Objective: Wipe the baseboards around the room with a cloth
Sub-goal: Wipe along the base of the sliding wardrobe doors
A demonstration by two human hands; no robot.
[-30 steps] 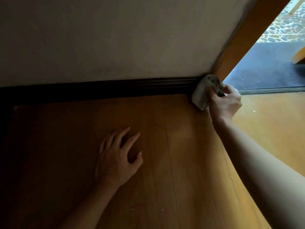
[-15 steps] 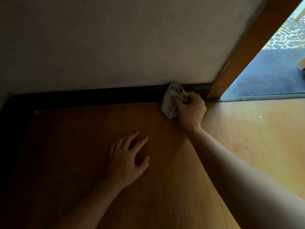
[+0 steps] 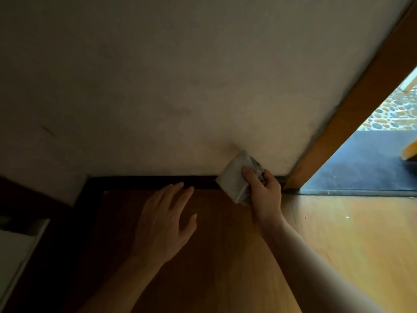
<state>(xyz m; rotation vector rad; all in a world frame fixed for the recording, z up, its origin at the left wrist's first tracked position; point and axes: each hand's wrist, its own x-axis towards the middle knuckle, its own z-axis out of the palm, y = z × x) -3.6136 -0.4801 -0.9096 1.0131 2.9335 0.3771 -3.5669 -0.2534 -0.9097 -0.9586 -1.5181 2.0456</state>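
A person's right hand (image 3: 264, 195) grips a folded cloth (image 3: 234, 177) against the dark baseboard (image 3: 146, 182) near the door frame (image 3: 352, 118); the left hand (image 3: 164, 224) rests spread on the wooden floor (image 3: 338, 233). The run leftward to the corner likely remains.

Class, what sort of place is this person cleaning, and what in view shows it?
Probably a room in a home, by an open doorway: wooden floor, dark baseboard under a plastered wall, and a wooden door frame opening onto a dark mat and pebble paving.
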